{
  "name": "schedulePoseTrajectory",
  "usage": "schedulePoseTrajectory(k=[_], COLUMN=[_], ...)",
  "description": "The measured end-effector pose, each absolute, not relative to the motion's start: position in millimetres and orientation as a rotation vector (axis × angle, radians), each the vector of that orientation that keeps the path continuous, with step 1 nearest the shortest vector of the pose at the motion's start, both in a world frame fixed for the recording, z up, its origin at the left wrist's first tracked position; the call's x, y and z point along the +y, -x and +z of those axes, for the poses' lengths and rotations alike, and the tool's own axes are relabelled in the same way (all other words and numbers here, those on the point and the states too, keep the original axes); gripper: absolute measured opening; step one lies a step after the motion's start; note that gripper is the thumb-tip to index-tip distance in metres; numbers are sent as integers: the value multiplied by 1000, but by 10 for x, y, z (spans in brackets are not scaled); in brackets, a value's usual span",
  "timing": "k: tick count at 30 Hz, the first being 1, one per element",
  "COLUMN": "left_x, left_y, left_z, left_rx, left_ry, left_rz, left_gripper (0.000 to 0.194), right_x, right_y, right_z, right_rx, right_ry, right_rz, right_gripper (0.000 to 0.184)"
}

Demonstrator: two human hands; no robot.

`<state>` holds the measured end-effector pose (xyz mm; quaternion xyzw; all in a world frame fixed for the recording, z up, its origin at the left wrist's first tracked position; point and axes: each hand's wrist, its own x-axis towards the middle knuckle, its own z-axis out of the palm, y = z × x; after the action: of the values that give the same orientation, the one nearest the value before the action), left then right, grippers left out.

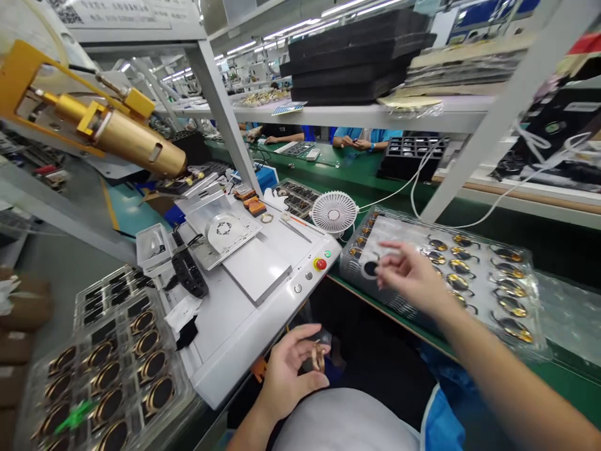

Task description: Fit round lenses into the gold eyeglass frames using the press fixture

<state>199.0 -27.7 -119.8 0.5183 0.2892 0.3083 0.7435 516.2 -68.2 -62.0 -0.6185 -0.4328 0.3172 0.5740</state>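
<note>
1. Left hand [286, 376], lower centre of the frame: fingers curled narrow, holding a small copper-coloured curved part [318, 358] between thumb and fingertips, just above the front edge of the white console.
2. Right hand [408, 275], centre right: thumb and fingers pinched narrow directly over a small black round part [370, 269]; whether they grip it cannot be told.
3. Clear plastic tray [530, 335], right of the frame: rows of gold-rimmed dark oval parts, on a green workbench [570, 376].
4. Second clear plastic tray [32, 401], lower left: gold-rimmed black oval parts in rows.
5. White metal console [244, 351], centre: red stop button [320, 264] at its far corner, with a flat metal fixture plate [220, 235] on top.
6. Small white round fan [334, 213], beside the right-hand tray.
7. Brass cylinder on a yellow frame [117, 141], upper left.
8. Stacked black foam trays [350, 69] on a white shelf, upper centre.
9. Co-worker's hands [354, 143], far side of the bench.
</note>
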Motion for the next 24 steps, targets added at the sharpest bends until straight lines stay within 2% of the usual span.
schedulePoseTrajectory(k=[3, 6, 11, 19, 24], left_x=[-244, -218, -202, -224, -234], left_y=[-2083, -2083, -1932, -1843, -1802], left_z=[-1085, -1037, -1092, -1209, -1262], left_rx=[446, 447, 507, 440, 425], left_ry=[-1166, -1137, -1114, -954, -945], left_rz=[633, 615, 579, 643, 640], left_gripper=[89, 95, 95, 101, 105], right_x=[-694, -666, -587, -594, -583], right_y=[-4286, -3887, -3929, -3907, -3896], right_z=[-808, -935, -959, -1001, -1004], right_rx=[-983, -979, -1373, -1435, -1471], right_ry=[1124, 1092, 1215, 1129, 1111], right_rz=[1035, 1076, 777, 864, 944], right_gripper=[51, 41, 30, 29, 35])
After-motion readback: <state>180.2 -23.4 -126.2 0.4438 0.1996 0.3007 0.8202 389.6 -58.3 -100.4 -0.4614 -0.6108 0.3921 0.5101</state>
